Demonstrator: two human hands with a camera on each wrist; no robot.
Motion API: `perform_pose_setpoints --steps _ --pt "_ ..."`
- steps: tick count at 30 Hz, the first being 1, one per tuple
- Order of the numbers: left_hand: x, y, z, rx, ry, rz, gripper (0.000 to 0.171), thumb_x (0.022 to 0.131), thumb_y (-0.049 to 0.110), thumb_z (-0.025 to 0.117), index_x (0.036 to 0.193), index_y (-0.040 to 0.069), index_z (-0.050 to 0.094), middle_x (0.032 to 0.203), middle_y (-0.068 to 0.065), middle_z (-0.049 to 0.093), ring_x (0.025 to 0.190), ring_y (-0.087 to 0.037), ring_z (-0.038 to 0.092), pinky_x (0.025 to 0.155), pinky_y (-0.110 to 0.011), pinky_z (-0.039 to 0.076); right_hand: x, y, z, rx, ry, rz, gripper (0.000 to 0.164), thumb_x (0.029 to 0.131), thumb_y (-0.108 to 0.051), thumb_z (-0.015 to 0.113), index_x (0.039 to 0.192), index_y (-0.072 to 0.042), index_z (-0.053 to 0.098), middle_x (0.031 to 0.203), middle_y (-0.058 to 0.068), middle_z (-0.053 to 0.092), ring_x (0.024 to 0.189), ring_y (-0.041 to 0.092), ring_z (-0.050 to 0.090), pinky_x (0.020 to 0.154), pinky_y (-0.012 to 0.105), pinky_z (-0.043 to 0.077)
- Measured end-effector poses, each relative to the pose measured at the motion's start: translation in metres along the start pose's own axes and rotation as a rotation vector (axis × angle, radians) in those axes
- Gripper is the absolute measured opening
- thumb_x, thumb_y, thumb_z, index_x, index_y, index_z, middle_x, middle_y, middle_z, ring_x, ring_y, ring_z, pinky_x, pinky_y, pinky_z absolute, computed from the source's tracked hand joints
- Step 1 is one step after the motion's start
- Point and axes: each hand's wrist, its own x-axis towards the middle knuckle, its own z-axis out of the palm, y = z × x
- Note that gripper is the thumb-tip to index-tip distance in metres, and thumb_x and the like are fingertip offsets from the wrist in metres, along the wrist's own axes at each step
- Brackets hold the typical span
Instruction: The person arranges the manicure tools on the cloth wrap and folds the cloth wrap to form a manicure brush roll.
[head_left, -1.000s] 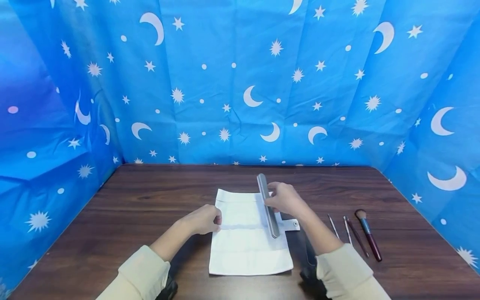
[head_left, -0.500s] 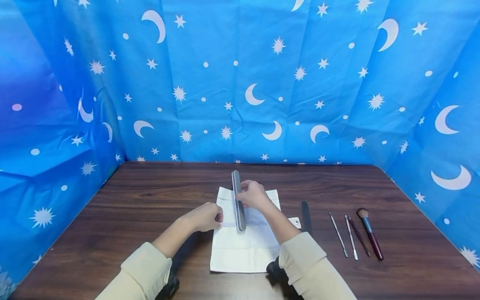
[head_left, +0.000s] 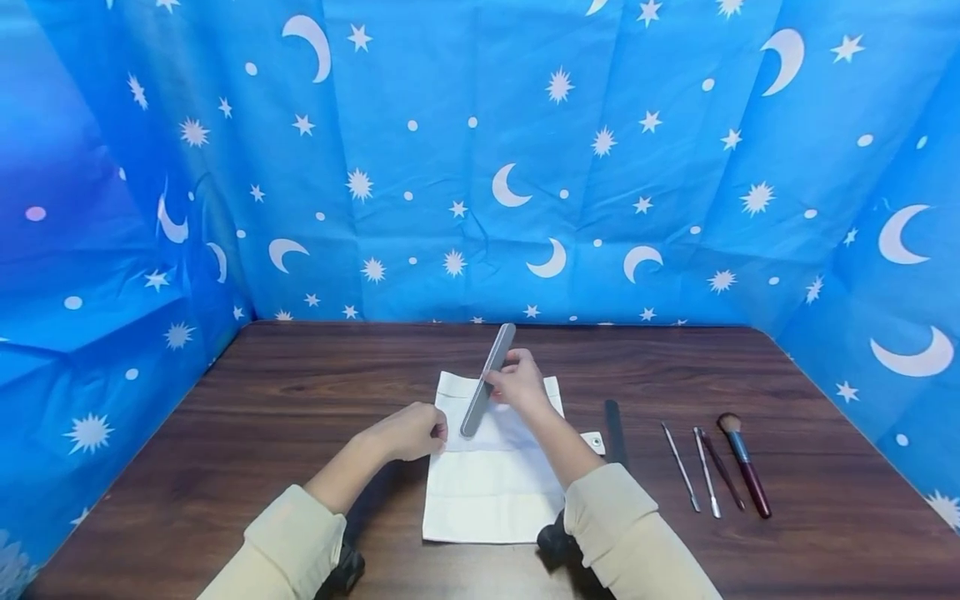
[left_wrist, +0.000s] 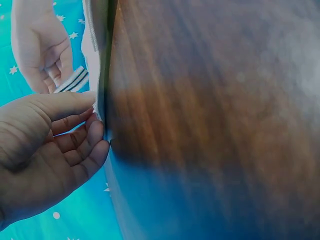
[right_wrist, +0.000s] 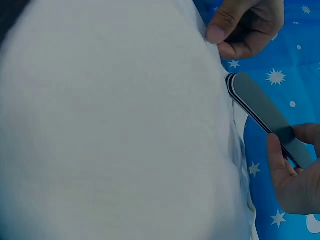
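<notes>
My right hand pinches a stack of grey nail files between thumb and fingers. The files slant over the upper part of a white cloth pouch that lies spread on the table. In the right wrist view, pale and dark layers show along the edge of the nail files, whose rounded end is close to the cloth's edge. At the pouch's left edge, my left hand pinches the fabric. The left wrist view shows thumb and fingertips of the left hand on that edge.
Right of the pouch, a snap strap sticks out beside a black flat file. Farther right lie two metal cuticle tools, a dark red stick and a makeup brush. A blue star-patterned curtain surrounds the table.
My right hand has carried the nail files left across the pouch, then tilted their top to the right and shifted them slightly away from me. The left hand stays at the pouch's edge.
</notes>
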Motion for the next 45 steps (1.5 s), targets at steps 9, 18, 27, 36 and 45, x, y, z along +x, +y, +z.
perform_pose_setpoints --steps 9,18,27,36,45 --pt "-0.001 0.001 -0.003 -0.006 0.011 -0.007 0.016 0.087 0.0 0.055 0.075 0.01 0.061 0.067 0.005 0.053 0.061 -0.01 0.048 0.06 -0.027 0.042 0.0 0.006 0.004 0.063 0.027 -0.022 0.051 0.081 0.0 0.066 0.122 0.003 0.036 0.098 0.02 0.054 0.063 0.018 0.059 0.061 0.033 0.053" --pt "0.0 0.001 -0.002 -0.047 0.014 -0.031 0.017 0.09 0.002 0.055 0.076 0.01 0.061 0.07 0.003 0.053 0.062 -0.011 0.048 0.059 -0.028 0.041 -0.003 0.007 0.013 0.022 -0.084 0.049 0.053 0.082 0.0 0.065 0.124 0.004 0.034 0.098 0.02 0.058 0.061 0.015 0.058 0.056 0.028 0.052" --pt "-0.001 0.004 -0.005 -0.043 0.025 -0.016 0.018 0.09 0.001 0.054 0.075 0.009 0.06 0.068 0.003 0.052 0.06 -0.01 0.046 0.056 -0.026 0.039 -0.008 0.012 0.023 -0.033 -0.182 0.096 0.053 0.081 -0.001 0.065 0.125 0.004 0.035 0.091 0.018 0.058 0.059 0.016 0.057 0.055 0.027 0.052" --pt "0.0 0.006 -0.005 -0.068 0.042 0.0 0.02 0.091 0.001 0.051 0.074 0.008 0.057 0.064 0.003 0.049 0.053 -0.007 0.042 0.051 -0.022 0.036 -0.021 0.011 0.027 -0.149 -0.341 0.135 0.061 0.079 -0.003 0.067 0.129 0.004 0.032 0.081 0.015 0.059 0.059 0.015 0.058 0.055 0.025 0.051" --pt "0.0 0.007 -0.006 -0.055 0.072 0.026 0.02 0.089 -0.001 0.053 0.072 0.007 0.057 0.063 0.004 0.049 0.056 -0.008 0.044 0.053 -0.023 0.037 -0.016 0.011 0.023 -0.025 -0.404 0.194 0.029 0.097 -0.014 0.044 0.121 0.002 0.042 0.077 0.011 0.055 0.059 0.015 0.054 0.054 0.024 0.051"
